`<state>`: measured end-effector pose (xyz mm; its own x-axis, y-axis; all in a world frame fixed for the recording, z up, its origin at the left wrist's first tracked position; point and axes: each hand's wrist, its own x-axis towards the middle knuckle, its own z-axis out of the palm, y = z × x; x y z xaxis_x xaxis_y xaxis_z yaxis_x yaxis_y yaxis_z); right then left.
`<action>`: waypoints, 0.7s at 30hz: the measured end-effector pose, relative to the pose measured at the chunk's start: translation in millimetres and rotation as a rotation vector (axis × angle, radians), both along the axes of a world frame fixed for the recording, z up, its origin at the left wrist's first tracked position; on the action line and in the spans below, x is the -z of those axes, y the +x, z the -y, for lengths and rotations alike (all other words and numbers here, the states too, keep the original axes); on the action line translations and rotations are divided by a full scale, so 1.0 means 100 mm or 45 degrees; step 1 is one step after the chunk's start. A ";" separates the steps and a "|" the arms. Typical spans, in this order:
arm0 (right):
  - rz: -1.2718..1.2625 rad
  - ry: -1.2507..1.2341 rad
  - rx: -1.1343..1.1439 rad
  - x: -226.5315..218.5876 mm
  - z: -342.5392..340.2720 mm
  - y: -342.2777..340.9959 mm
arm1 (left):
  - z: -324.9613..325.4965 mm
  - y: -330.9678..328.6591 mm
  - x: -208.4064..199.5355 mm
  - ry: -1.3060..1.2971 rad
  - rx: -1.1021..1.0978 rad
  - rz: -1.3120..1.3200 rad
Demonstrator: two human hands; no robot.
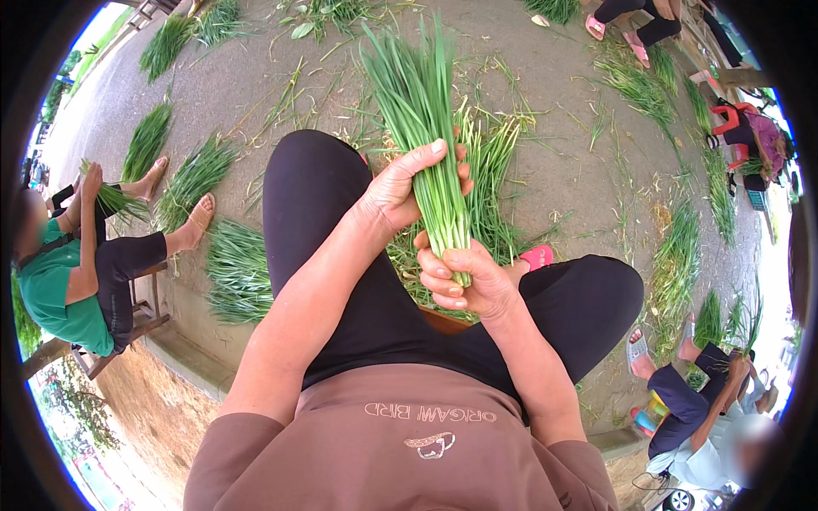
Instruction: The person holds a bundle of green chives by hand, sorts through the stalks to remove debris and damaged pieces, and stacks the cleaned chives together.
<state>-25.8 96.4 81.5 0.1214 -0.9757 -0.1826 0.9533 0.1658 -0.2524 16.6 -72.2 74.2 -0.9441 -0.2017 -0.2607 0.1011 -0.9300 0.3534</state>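
A thick bunch of garlic chives (415, 89) is held up in front of me, its green leaf tips pointing away and its pale stem ends toward me. My left hand (396, 189) is wrapped round the middle of the bunch, with the thumb lying across the top. Close to the cut ends, my right hand (474, 279) grips the stems with curled fingers. Beyond and below the bunch, between my knees, a loose heap of chives (494, 175) lies on the ground, partly hidden by my hands.
More piles of chives (241, 271) lie to the left, with others (679, 264) along the right. Loose strands litter the concrete ground (571, 153). A co-worker in a green shirt (75, 285) sits at left on a wooden bench (143, 319); another person (716, 413) sits at lower right.
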 end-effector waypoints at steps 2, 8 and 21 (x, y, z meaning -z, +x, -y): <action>-0.258 0.038 -0.025 -0.02 0.01 -0.02 | -0.01 0.01 -0.05 -0.004 -0.035 0.011; -0.352 -0.020 0.097 0.17 0.06 -0.19 | -0.03 0.01 -0.06 -0.128 -0.028 0.075; -1.265 0.338 -0.083 -0.02 0.01 -0.29 | 0.02 0.01 -0.05 -0.151 -0.250 0.124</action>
<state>-54.7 95.7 83.8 -0.1508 -0.8861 -0.4383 0.3212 0.3753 -0.8694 17.4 -73.8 79.3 -0.8554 -0.4136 -0.3117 0.2362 -0.8472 0.4759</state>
